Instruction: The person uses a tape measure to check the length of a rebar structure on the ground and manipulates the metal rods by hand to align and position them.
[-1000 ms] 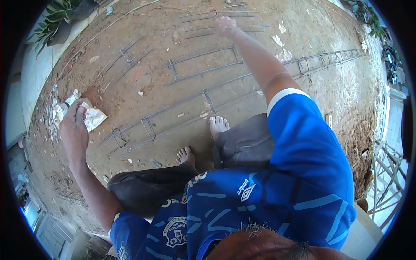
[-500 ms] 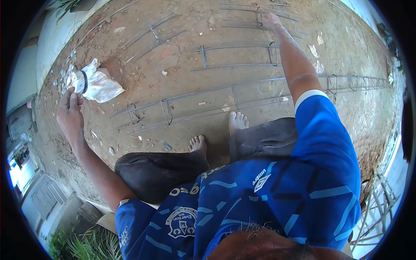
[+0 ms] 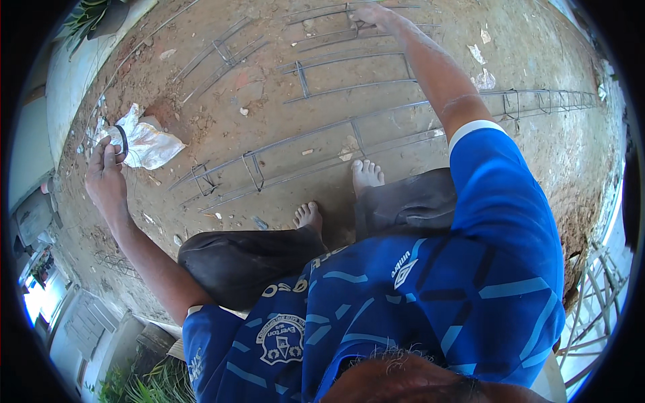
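My left hand (image 3: pixel 106 176) is closed, its thumb and fingers pinching a thin black ring (image 3: pixel 123 142). Beneath that ring, a crumpled white sack or sheet (image 3: pixel 156 145) lies on the dirt. At the far side, my right hand (image 3: pixel 371 15) is stretched out with its fingers curled on a short steel rebar frame (image 3: pixel 322 35), beside one of its crosspieces. Part of that frame is hidden behind the hand and forearm. A second short rebar frame (image 3: pixel 356 86) lies nearer, partly under my right forearm.
A long rebar cage (image 3: pixel 302 140) with square stirrups crosses the ground just beyond my bare feet (image 3: pixel 367 174). Another short frame (image 3: pixel 222 57) lies at the far left. Small stones and scraps dot the dirt. Crossed poles (image 3: pixel 591 309) stand at the lower right.
My right hand has moved left, and the far rebar frame has shifted left with it. The left hand keeps its pinch on the black ring. The whole view has shifted slightly.
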Motion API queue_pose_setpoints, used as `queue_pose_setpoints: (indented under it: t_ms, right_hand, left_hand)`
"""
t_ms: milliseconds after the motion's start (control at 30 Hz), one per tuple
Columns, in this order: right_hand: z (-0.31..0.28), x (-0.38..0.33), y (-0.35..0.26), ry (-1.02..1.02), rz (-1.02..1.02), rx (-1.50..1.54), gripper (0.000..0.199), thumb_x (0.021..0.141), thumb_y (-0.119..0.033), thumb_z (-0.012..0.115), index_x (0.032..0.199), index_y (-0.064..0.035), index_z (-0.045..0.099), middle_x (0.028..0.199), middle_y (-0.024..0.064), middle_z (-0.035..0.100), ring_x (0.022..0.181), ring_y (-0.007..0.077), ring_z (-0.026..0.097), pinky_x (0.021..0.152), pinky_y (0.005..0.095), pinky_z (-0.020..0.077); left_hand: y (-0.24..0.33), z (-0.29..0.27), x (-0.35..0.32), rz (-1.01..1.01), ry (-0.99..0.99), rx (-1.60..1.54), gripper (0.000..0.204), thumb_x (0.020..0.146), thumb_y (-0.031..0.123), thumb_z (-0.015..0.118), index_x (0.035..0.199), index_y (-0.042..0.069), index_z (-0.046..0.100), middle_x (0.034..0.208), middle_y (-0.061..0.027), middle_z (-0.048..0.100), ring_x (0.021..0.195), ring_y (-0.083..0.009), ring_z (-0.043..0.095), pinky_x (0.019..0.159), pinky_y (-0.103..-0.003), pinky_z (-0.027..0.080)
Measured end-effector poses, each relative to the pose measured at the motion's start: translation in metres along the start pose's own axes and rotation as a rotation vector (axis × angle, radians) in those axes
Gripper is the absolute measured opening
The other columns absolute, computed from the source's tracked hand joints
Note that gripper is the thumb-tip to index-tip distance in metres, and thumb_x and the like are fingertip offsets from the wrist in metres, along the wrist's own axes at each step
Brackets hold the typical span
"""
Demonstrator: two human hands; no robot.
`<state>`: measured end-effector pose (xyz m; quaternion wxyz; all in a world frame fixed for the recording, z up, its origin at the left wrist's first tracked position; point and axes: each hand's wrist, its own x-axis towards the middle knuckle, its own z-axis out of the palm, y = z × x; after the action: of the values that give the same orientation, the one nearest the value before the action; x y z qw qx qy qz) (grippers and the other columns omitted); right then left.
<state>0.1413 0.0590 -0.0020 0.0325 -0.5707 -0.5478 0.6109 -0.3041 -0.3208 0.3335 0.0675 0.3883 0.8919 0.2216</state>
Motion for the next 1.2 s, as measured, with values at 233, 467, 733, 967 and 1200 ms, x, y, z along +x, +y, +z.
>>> queue_pose_setpoints:
  t_ms: [233, 467, 733, 967, 1200]
  right_hand:
    - [0.029, 0.047, 0.028, -0.137, 0.057, -0.020, 0.023, 0.097, -0.031, 0.059, 0.098, -0.0089, 0.063, 0.087, 0.0048, 0.070, 0.078, 0.0184, 0.067, 0.061, 0.0383, 0.0507]
    - [0.054, 0.002, -0.021, -0.226, 0.016, -0.221, 0.030, 0.096, -0.032, 0.055, 0.099, -0.0050, 0.069, 0.084, 0.0074, 0.071, 0.075, 0.0194, 0.070, 0.061, 0.0393, 0.0521]
    - [0.068, -0.012, -0.027, -0.123, 0.079, -0.233, 0.026, 0.096, -0.026, 0.057, 0.104, -0.0051, 0.069, 0.090, 0.0076, 0.073, 0.078, 0.0216, 0.072, 0.069, 0.0461, 0.0532]
    - [0.044, 0.003, 0.002, -0.177, -0.002, -0.213, 0.028, 0.094, -0.030, 0.059, 0.087, -0.0065, 0.071, 0.079, 0.0089, 0.072, 0.070, 0.0196, 0.070, 0.050, 0.0402, 0.0509]
    - [0.054, -0.012, -0.016, -0.172, 0.023, -0.200, 0.027, 0.096, -0.026, 0.061, 0.084, -0.0033, 0.069, 0.068, 0.0044, 0.066, 0.060, 0.0146, 0.064, 0.053, 0.0326, 0.0509]
  left_hand:
    - [-0.007, 0.008, 0.005, 0.018, -0.071, -0.110, 0.029, 0.099, 0.015, 0.055, 0.122, 0.003, 0.066, 0.091, -0.0065, 0.072, 0.080, -0.0116, 0.067, 0.072, -0.027, 0.052]
    - [-0.041, -0.010, -0.001, -0.014, -0.058, -0.119, 0.031, 0.099, 0.014, 0.055, 0.125, 0.001, 0.064, 0.091, -0.0062, 0.070, 0.079, -0.0114, 0.064, 0.070, -0.026, 0.051]
    - [-0.029, 0.012, 0.004, 0.003, -0.094, -0.067, 0.028, 0.100, 0.014, 0.053, 0.123, 0.003, 0.065, 0.091, -0.0050, 0.070, 0.076, -0.0095, 0.064, 0.066, -0.024, 0.049]
    - [-0.031, 0.030, 0.031, 0.066, -0.172, -0.101, 0.032, 0.100, 0.015, 0.053, 0.125, -0.002, 0.063, 0.097, -0.0106, 0.071, 0.085, -0.0138, 0.067, 0.074, -0.027, 0.054]
    - [-0.015, 0.018, 0.010, 0.016, -0.099, -0.085, 0.028, 0.099, 0.011, 0.055, 0.123, 0.002, 0.066, 0.089, -0.0064, 0.072, 0.077, -0.0105, 0.066, 0.067, -0.025, 0.050]
